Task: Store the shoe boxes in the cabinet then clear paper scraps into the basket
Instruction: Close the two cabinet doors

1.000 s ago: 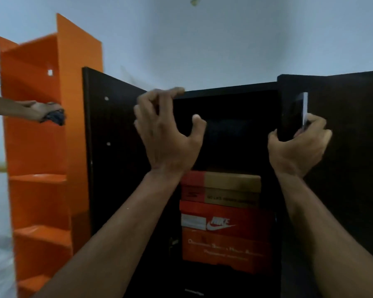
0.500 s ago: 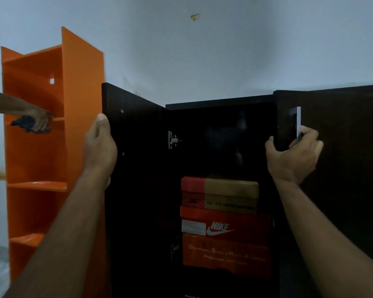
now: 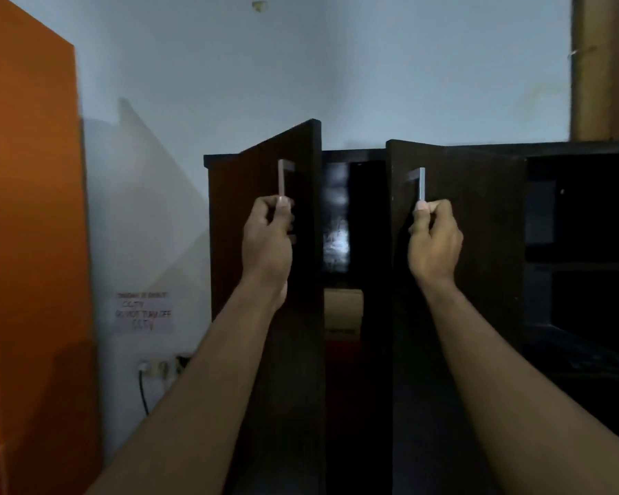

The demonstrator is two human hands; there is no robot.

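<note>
The left hand [image 3: 268, 241] grips the metal handle [image 3: 282, 182] of the dark cabinet's [image 3: 569, 148] left door [image 3: 265, 180]; the right hand [image 3: 435, 241] grips the handle [image 3: 421, 184] of the right door [image 3: 479, 216]. Both doors stand partly ajar, leaving a narrow gap between the hands, where stacked shoe boxes [image 3: 343, 312] show inside, below hand level. An orange shelf unit [image 3: 29, 209] stands left against the pale wall [image 3: 372, 66], which bears a handwritten note [image 3: 144, 310] above a wall socket [image 3: 158, 367].

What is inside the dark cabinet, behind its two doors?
Through the gap between the left door and right door of the cabinet, a strip of stacked shoe boxes shows, brown above red. The doors cover the rest.
</note>
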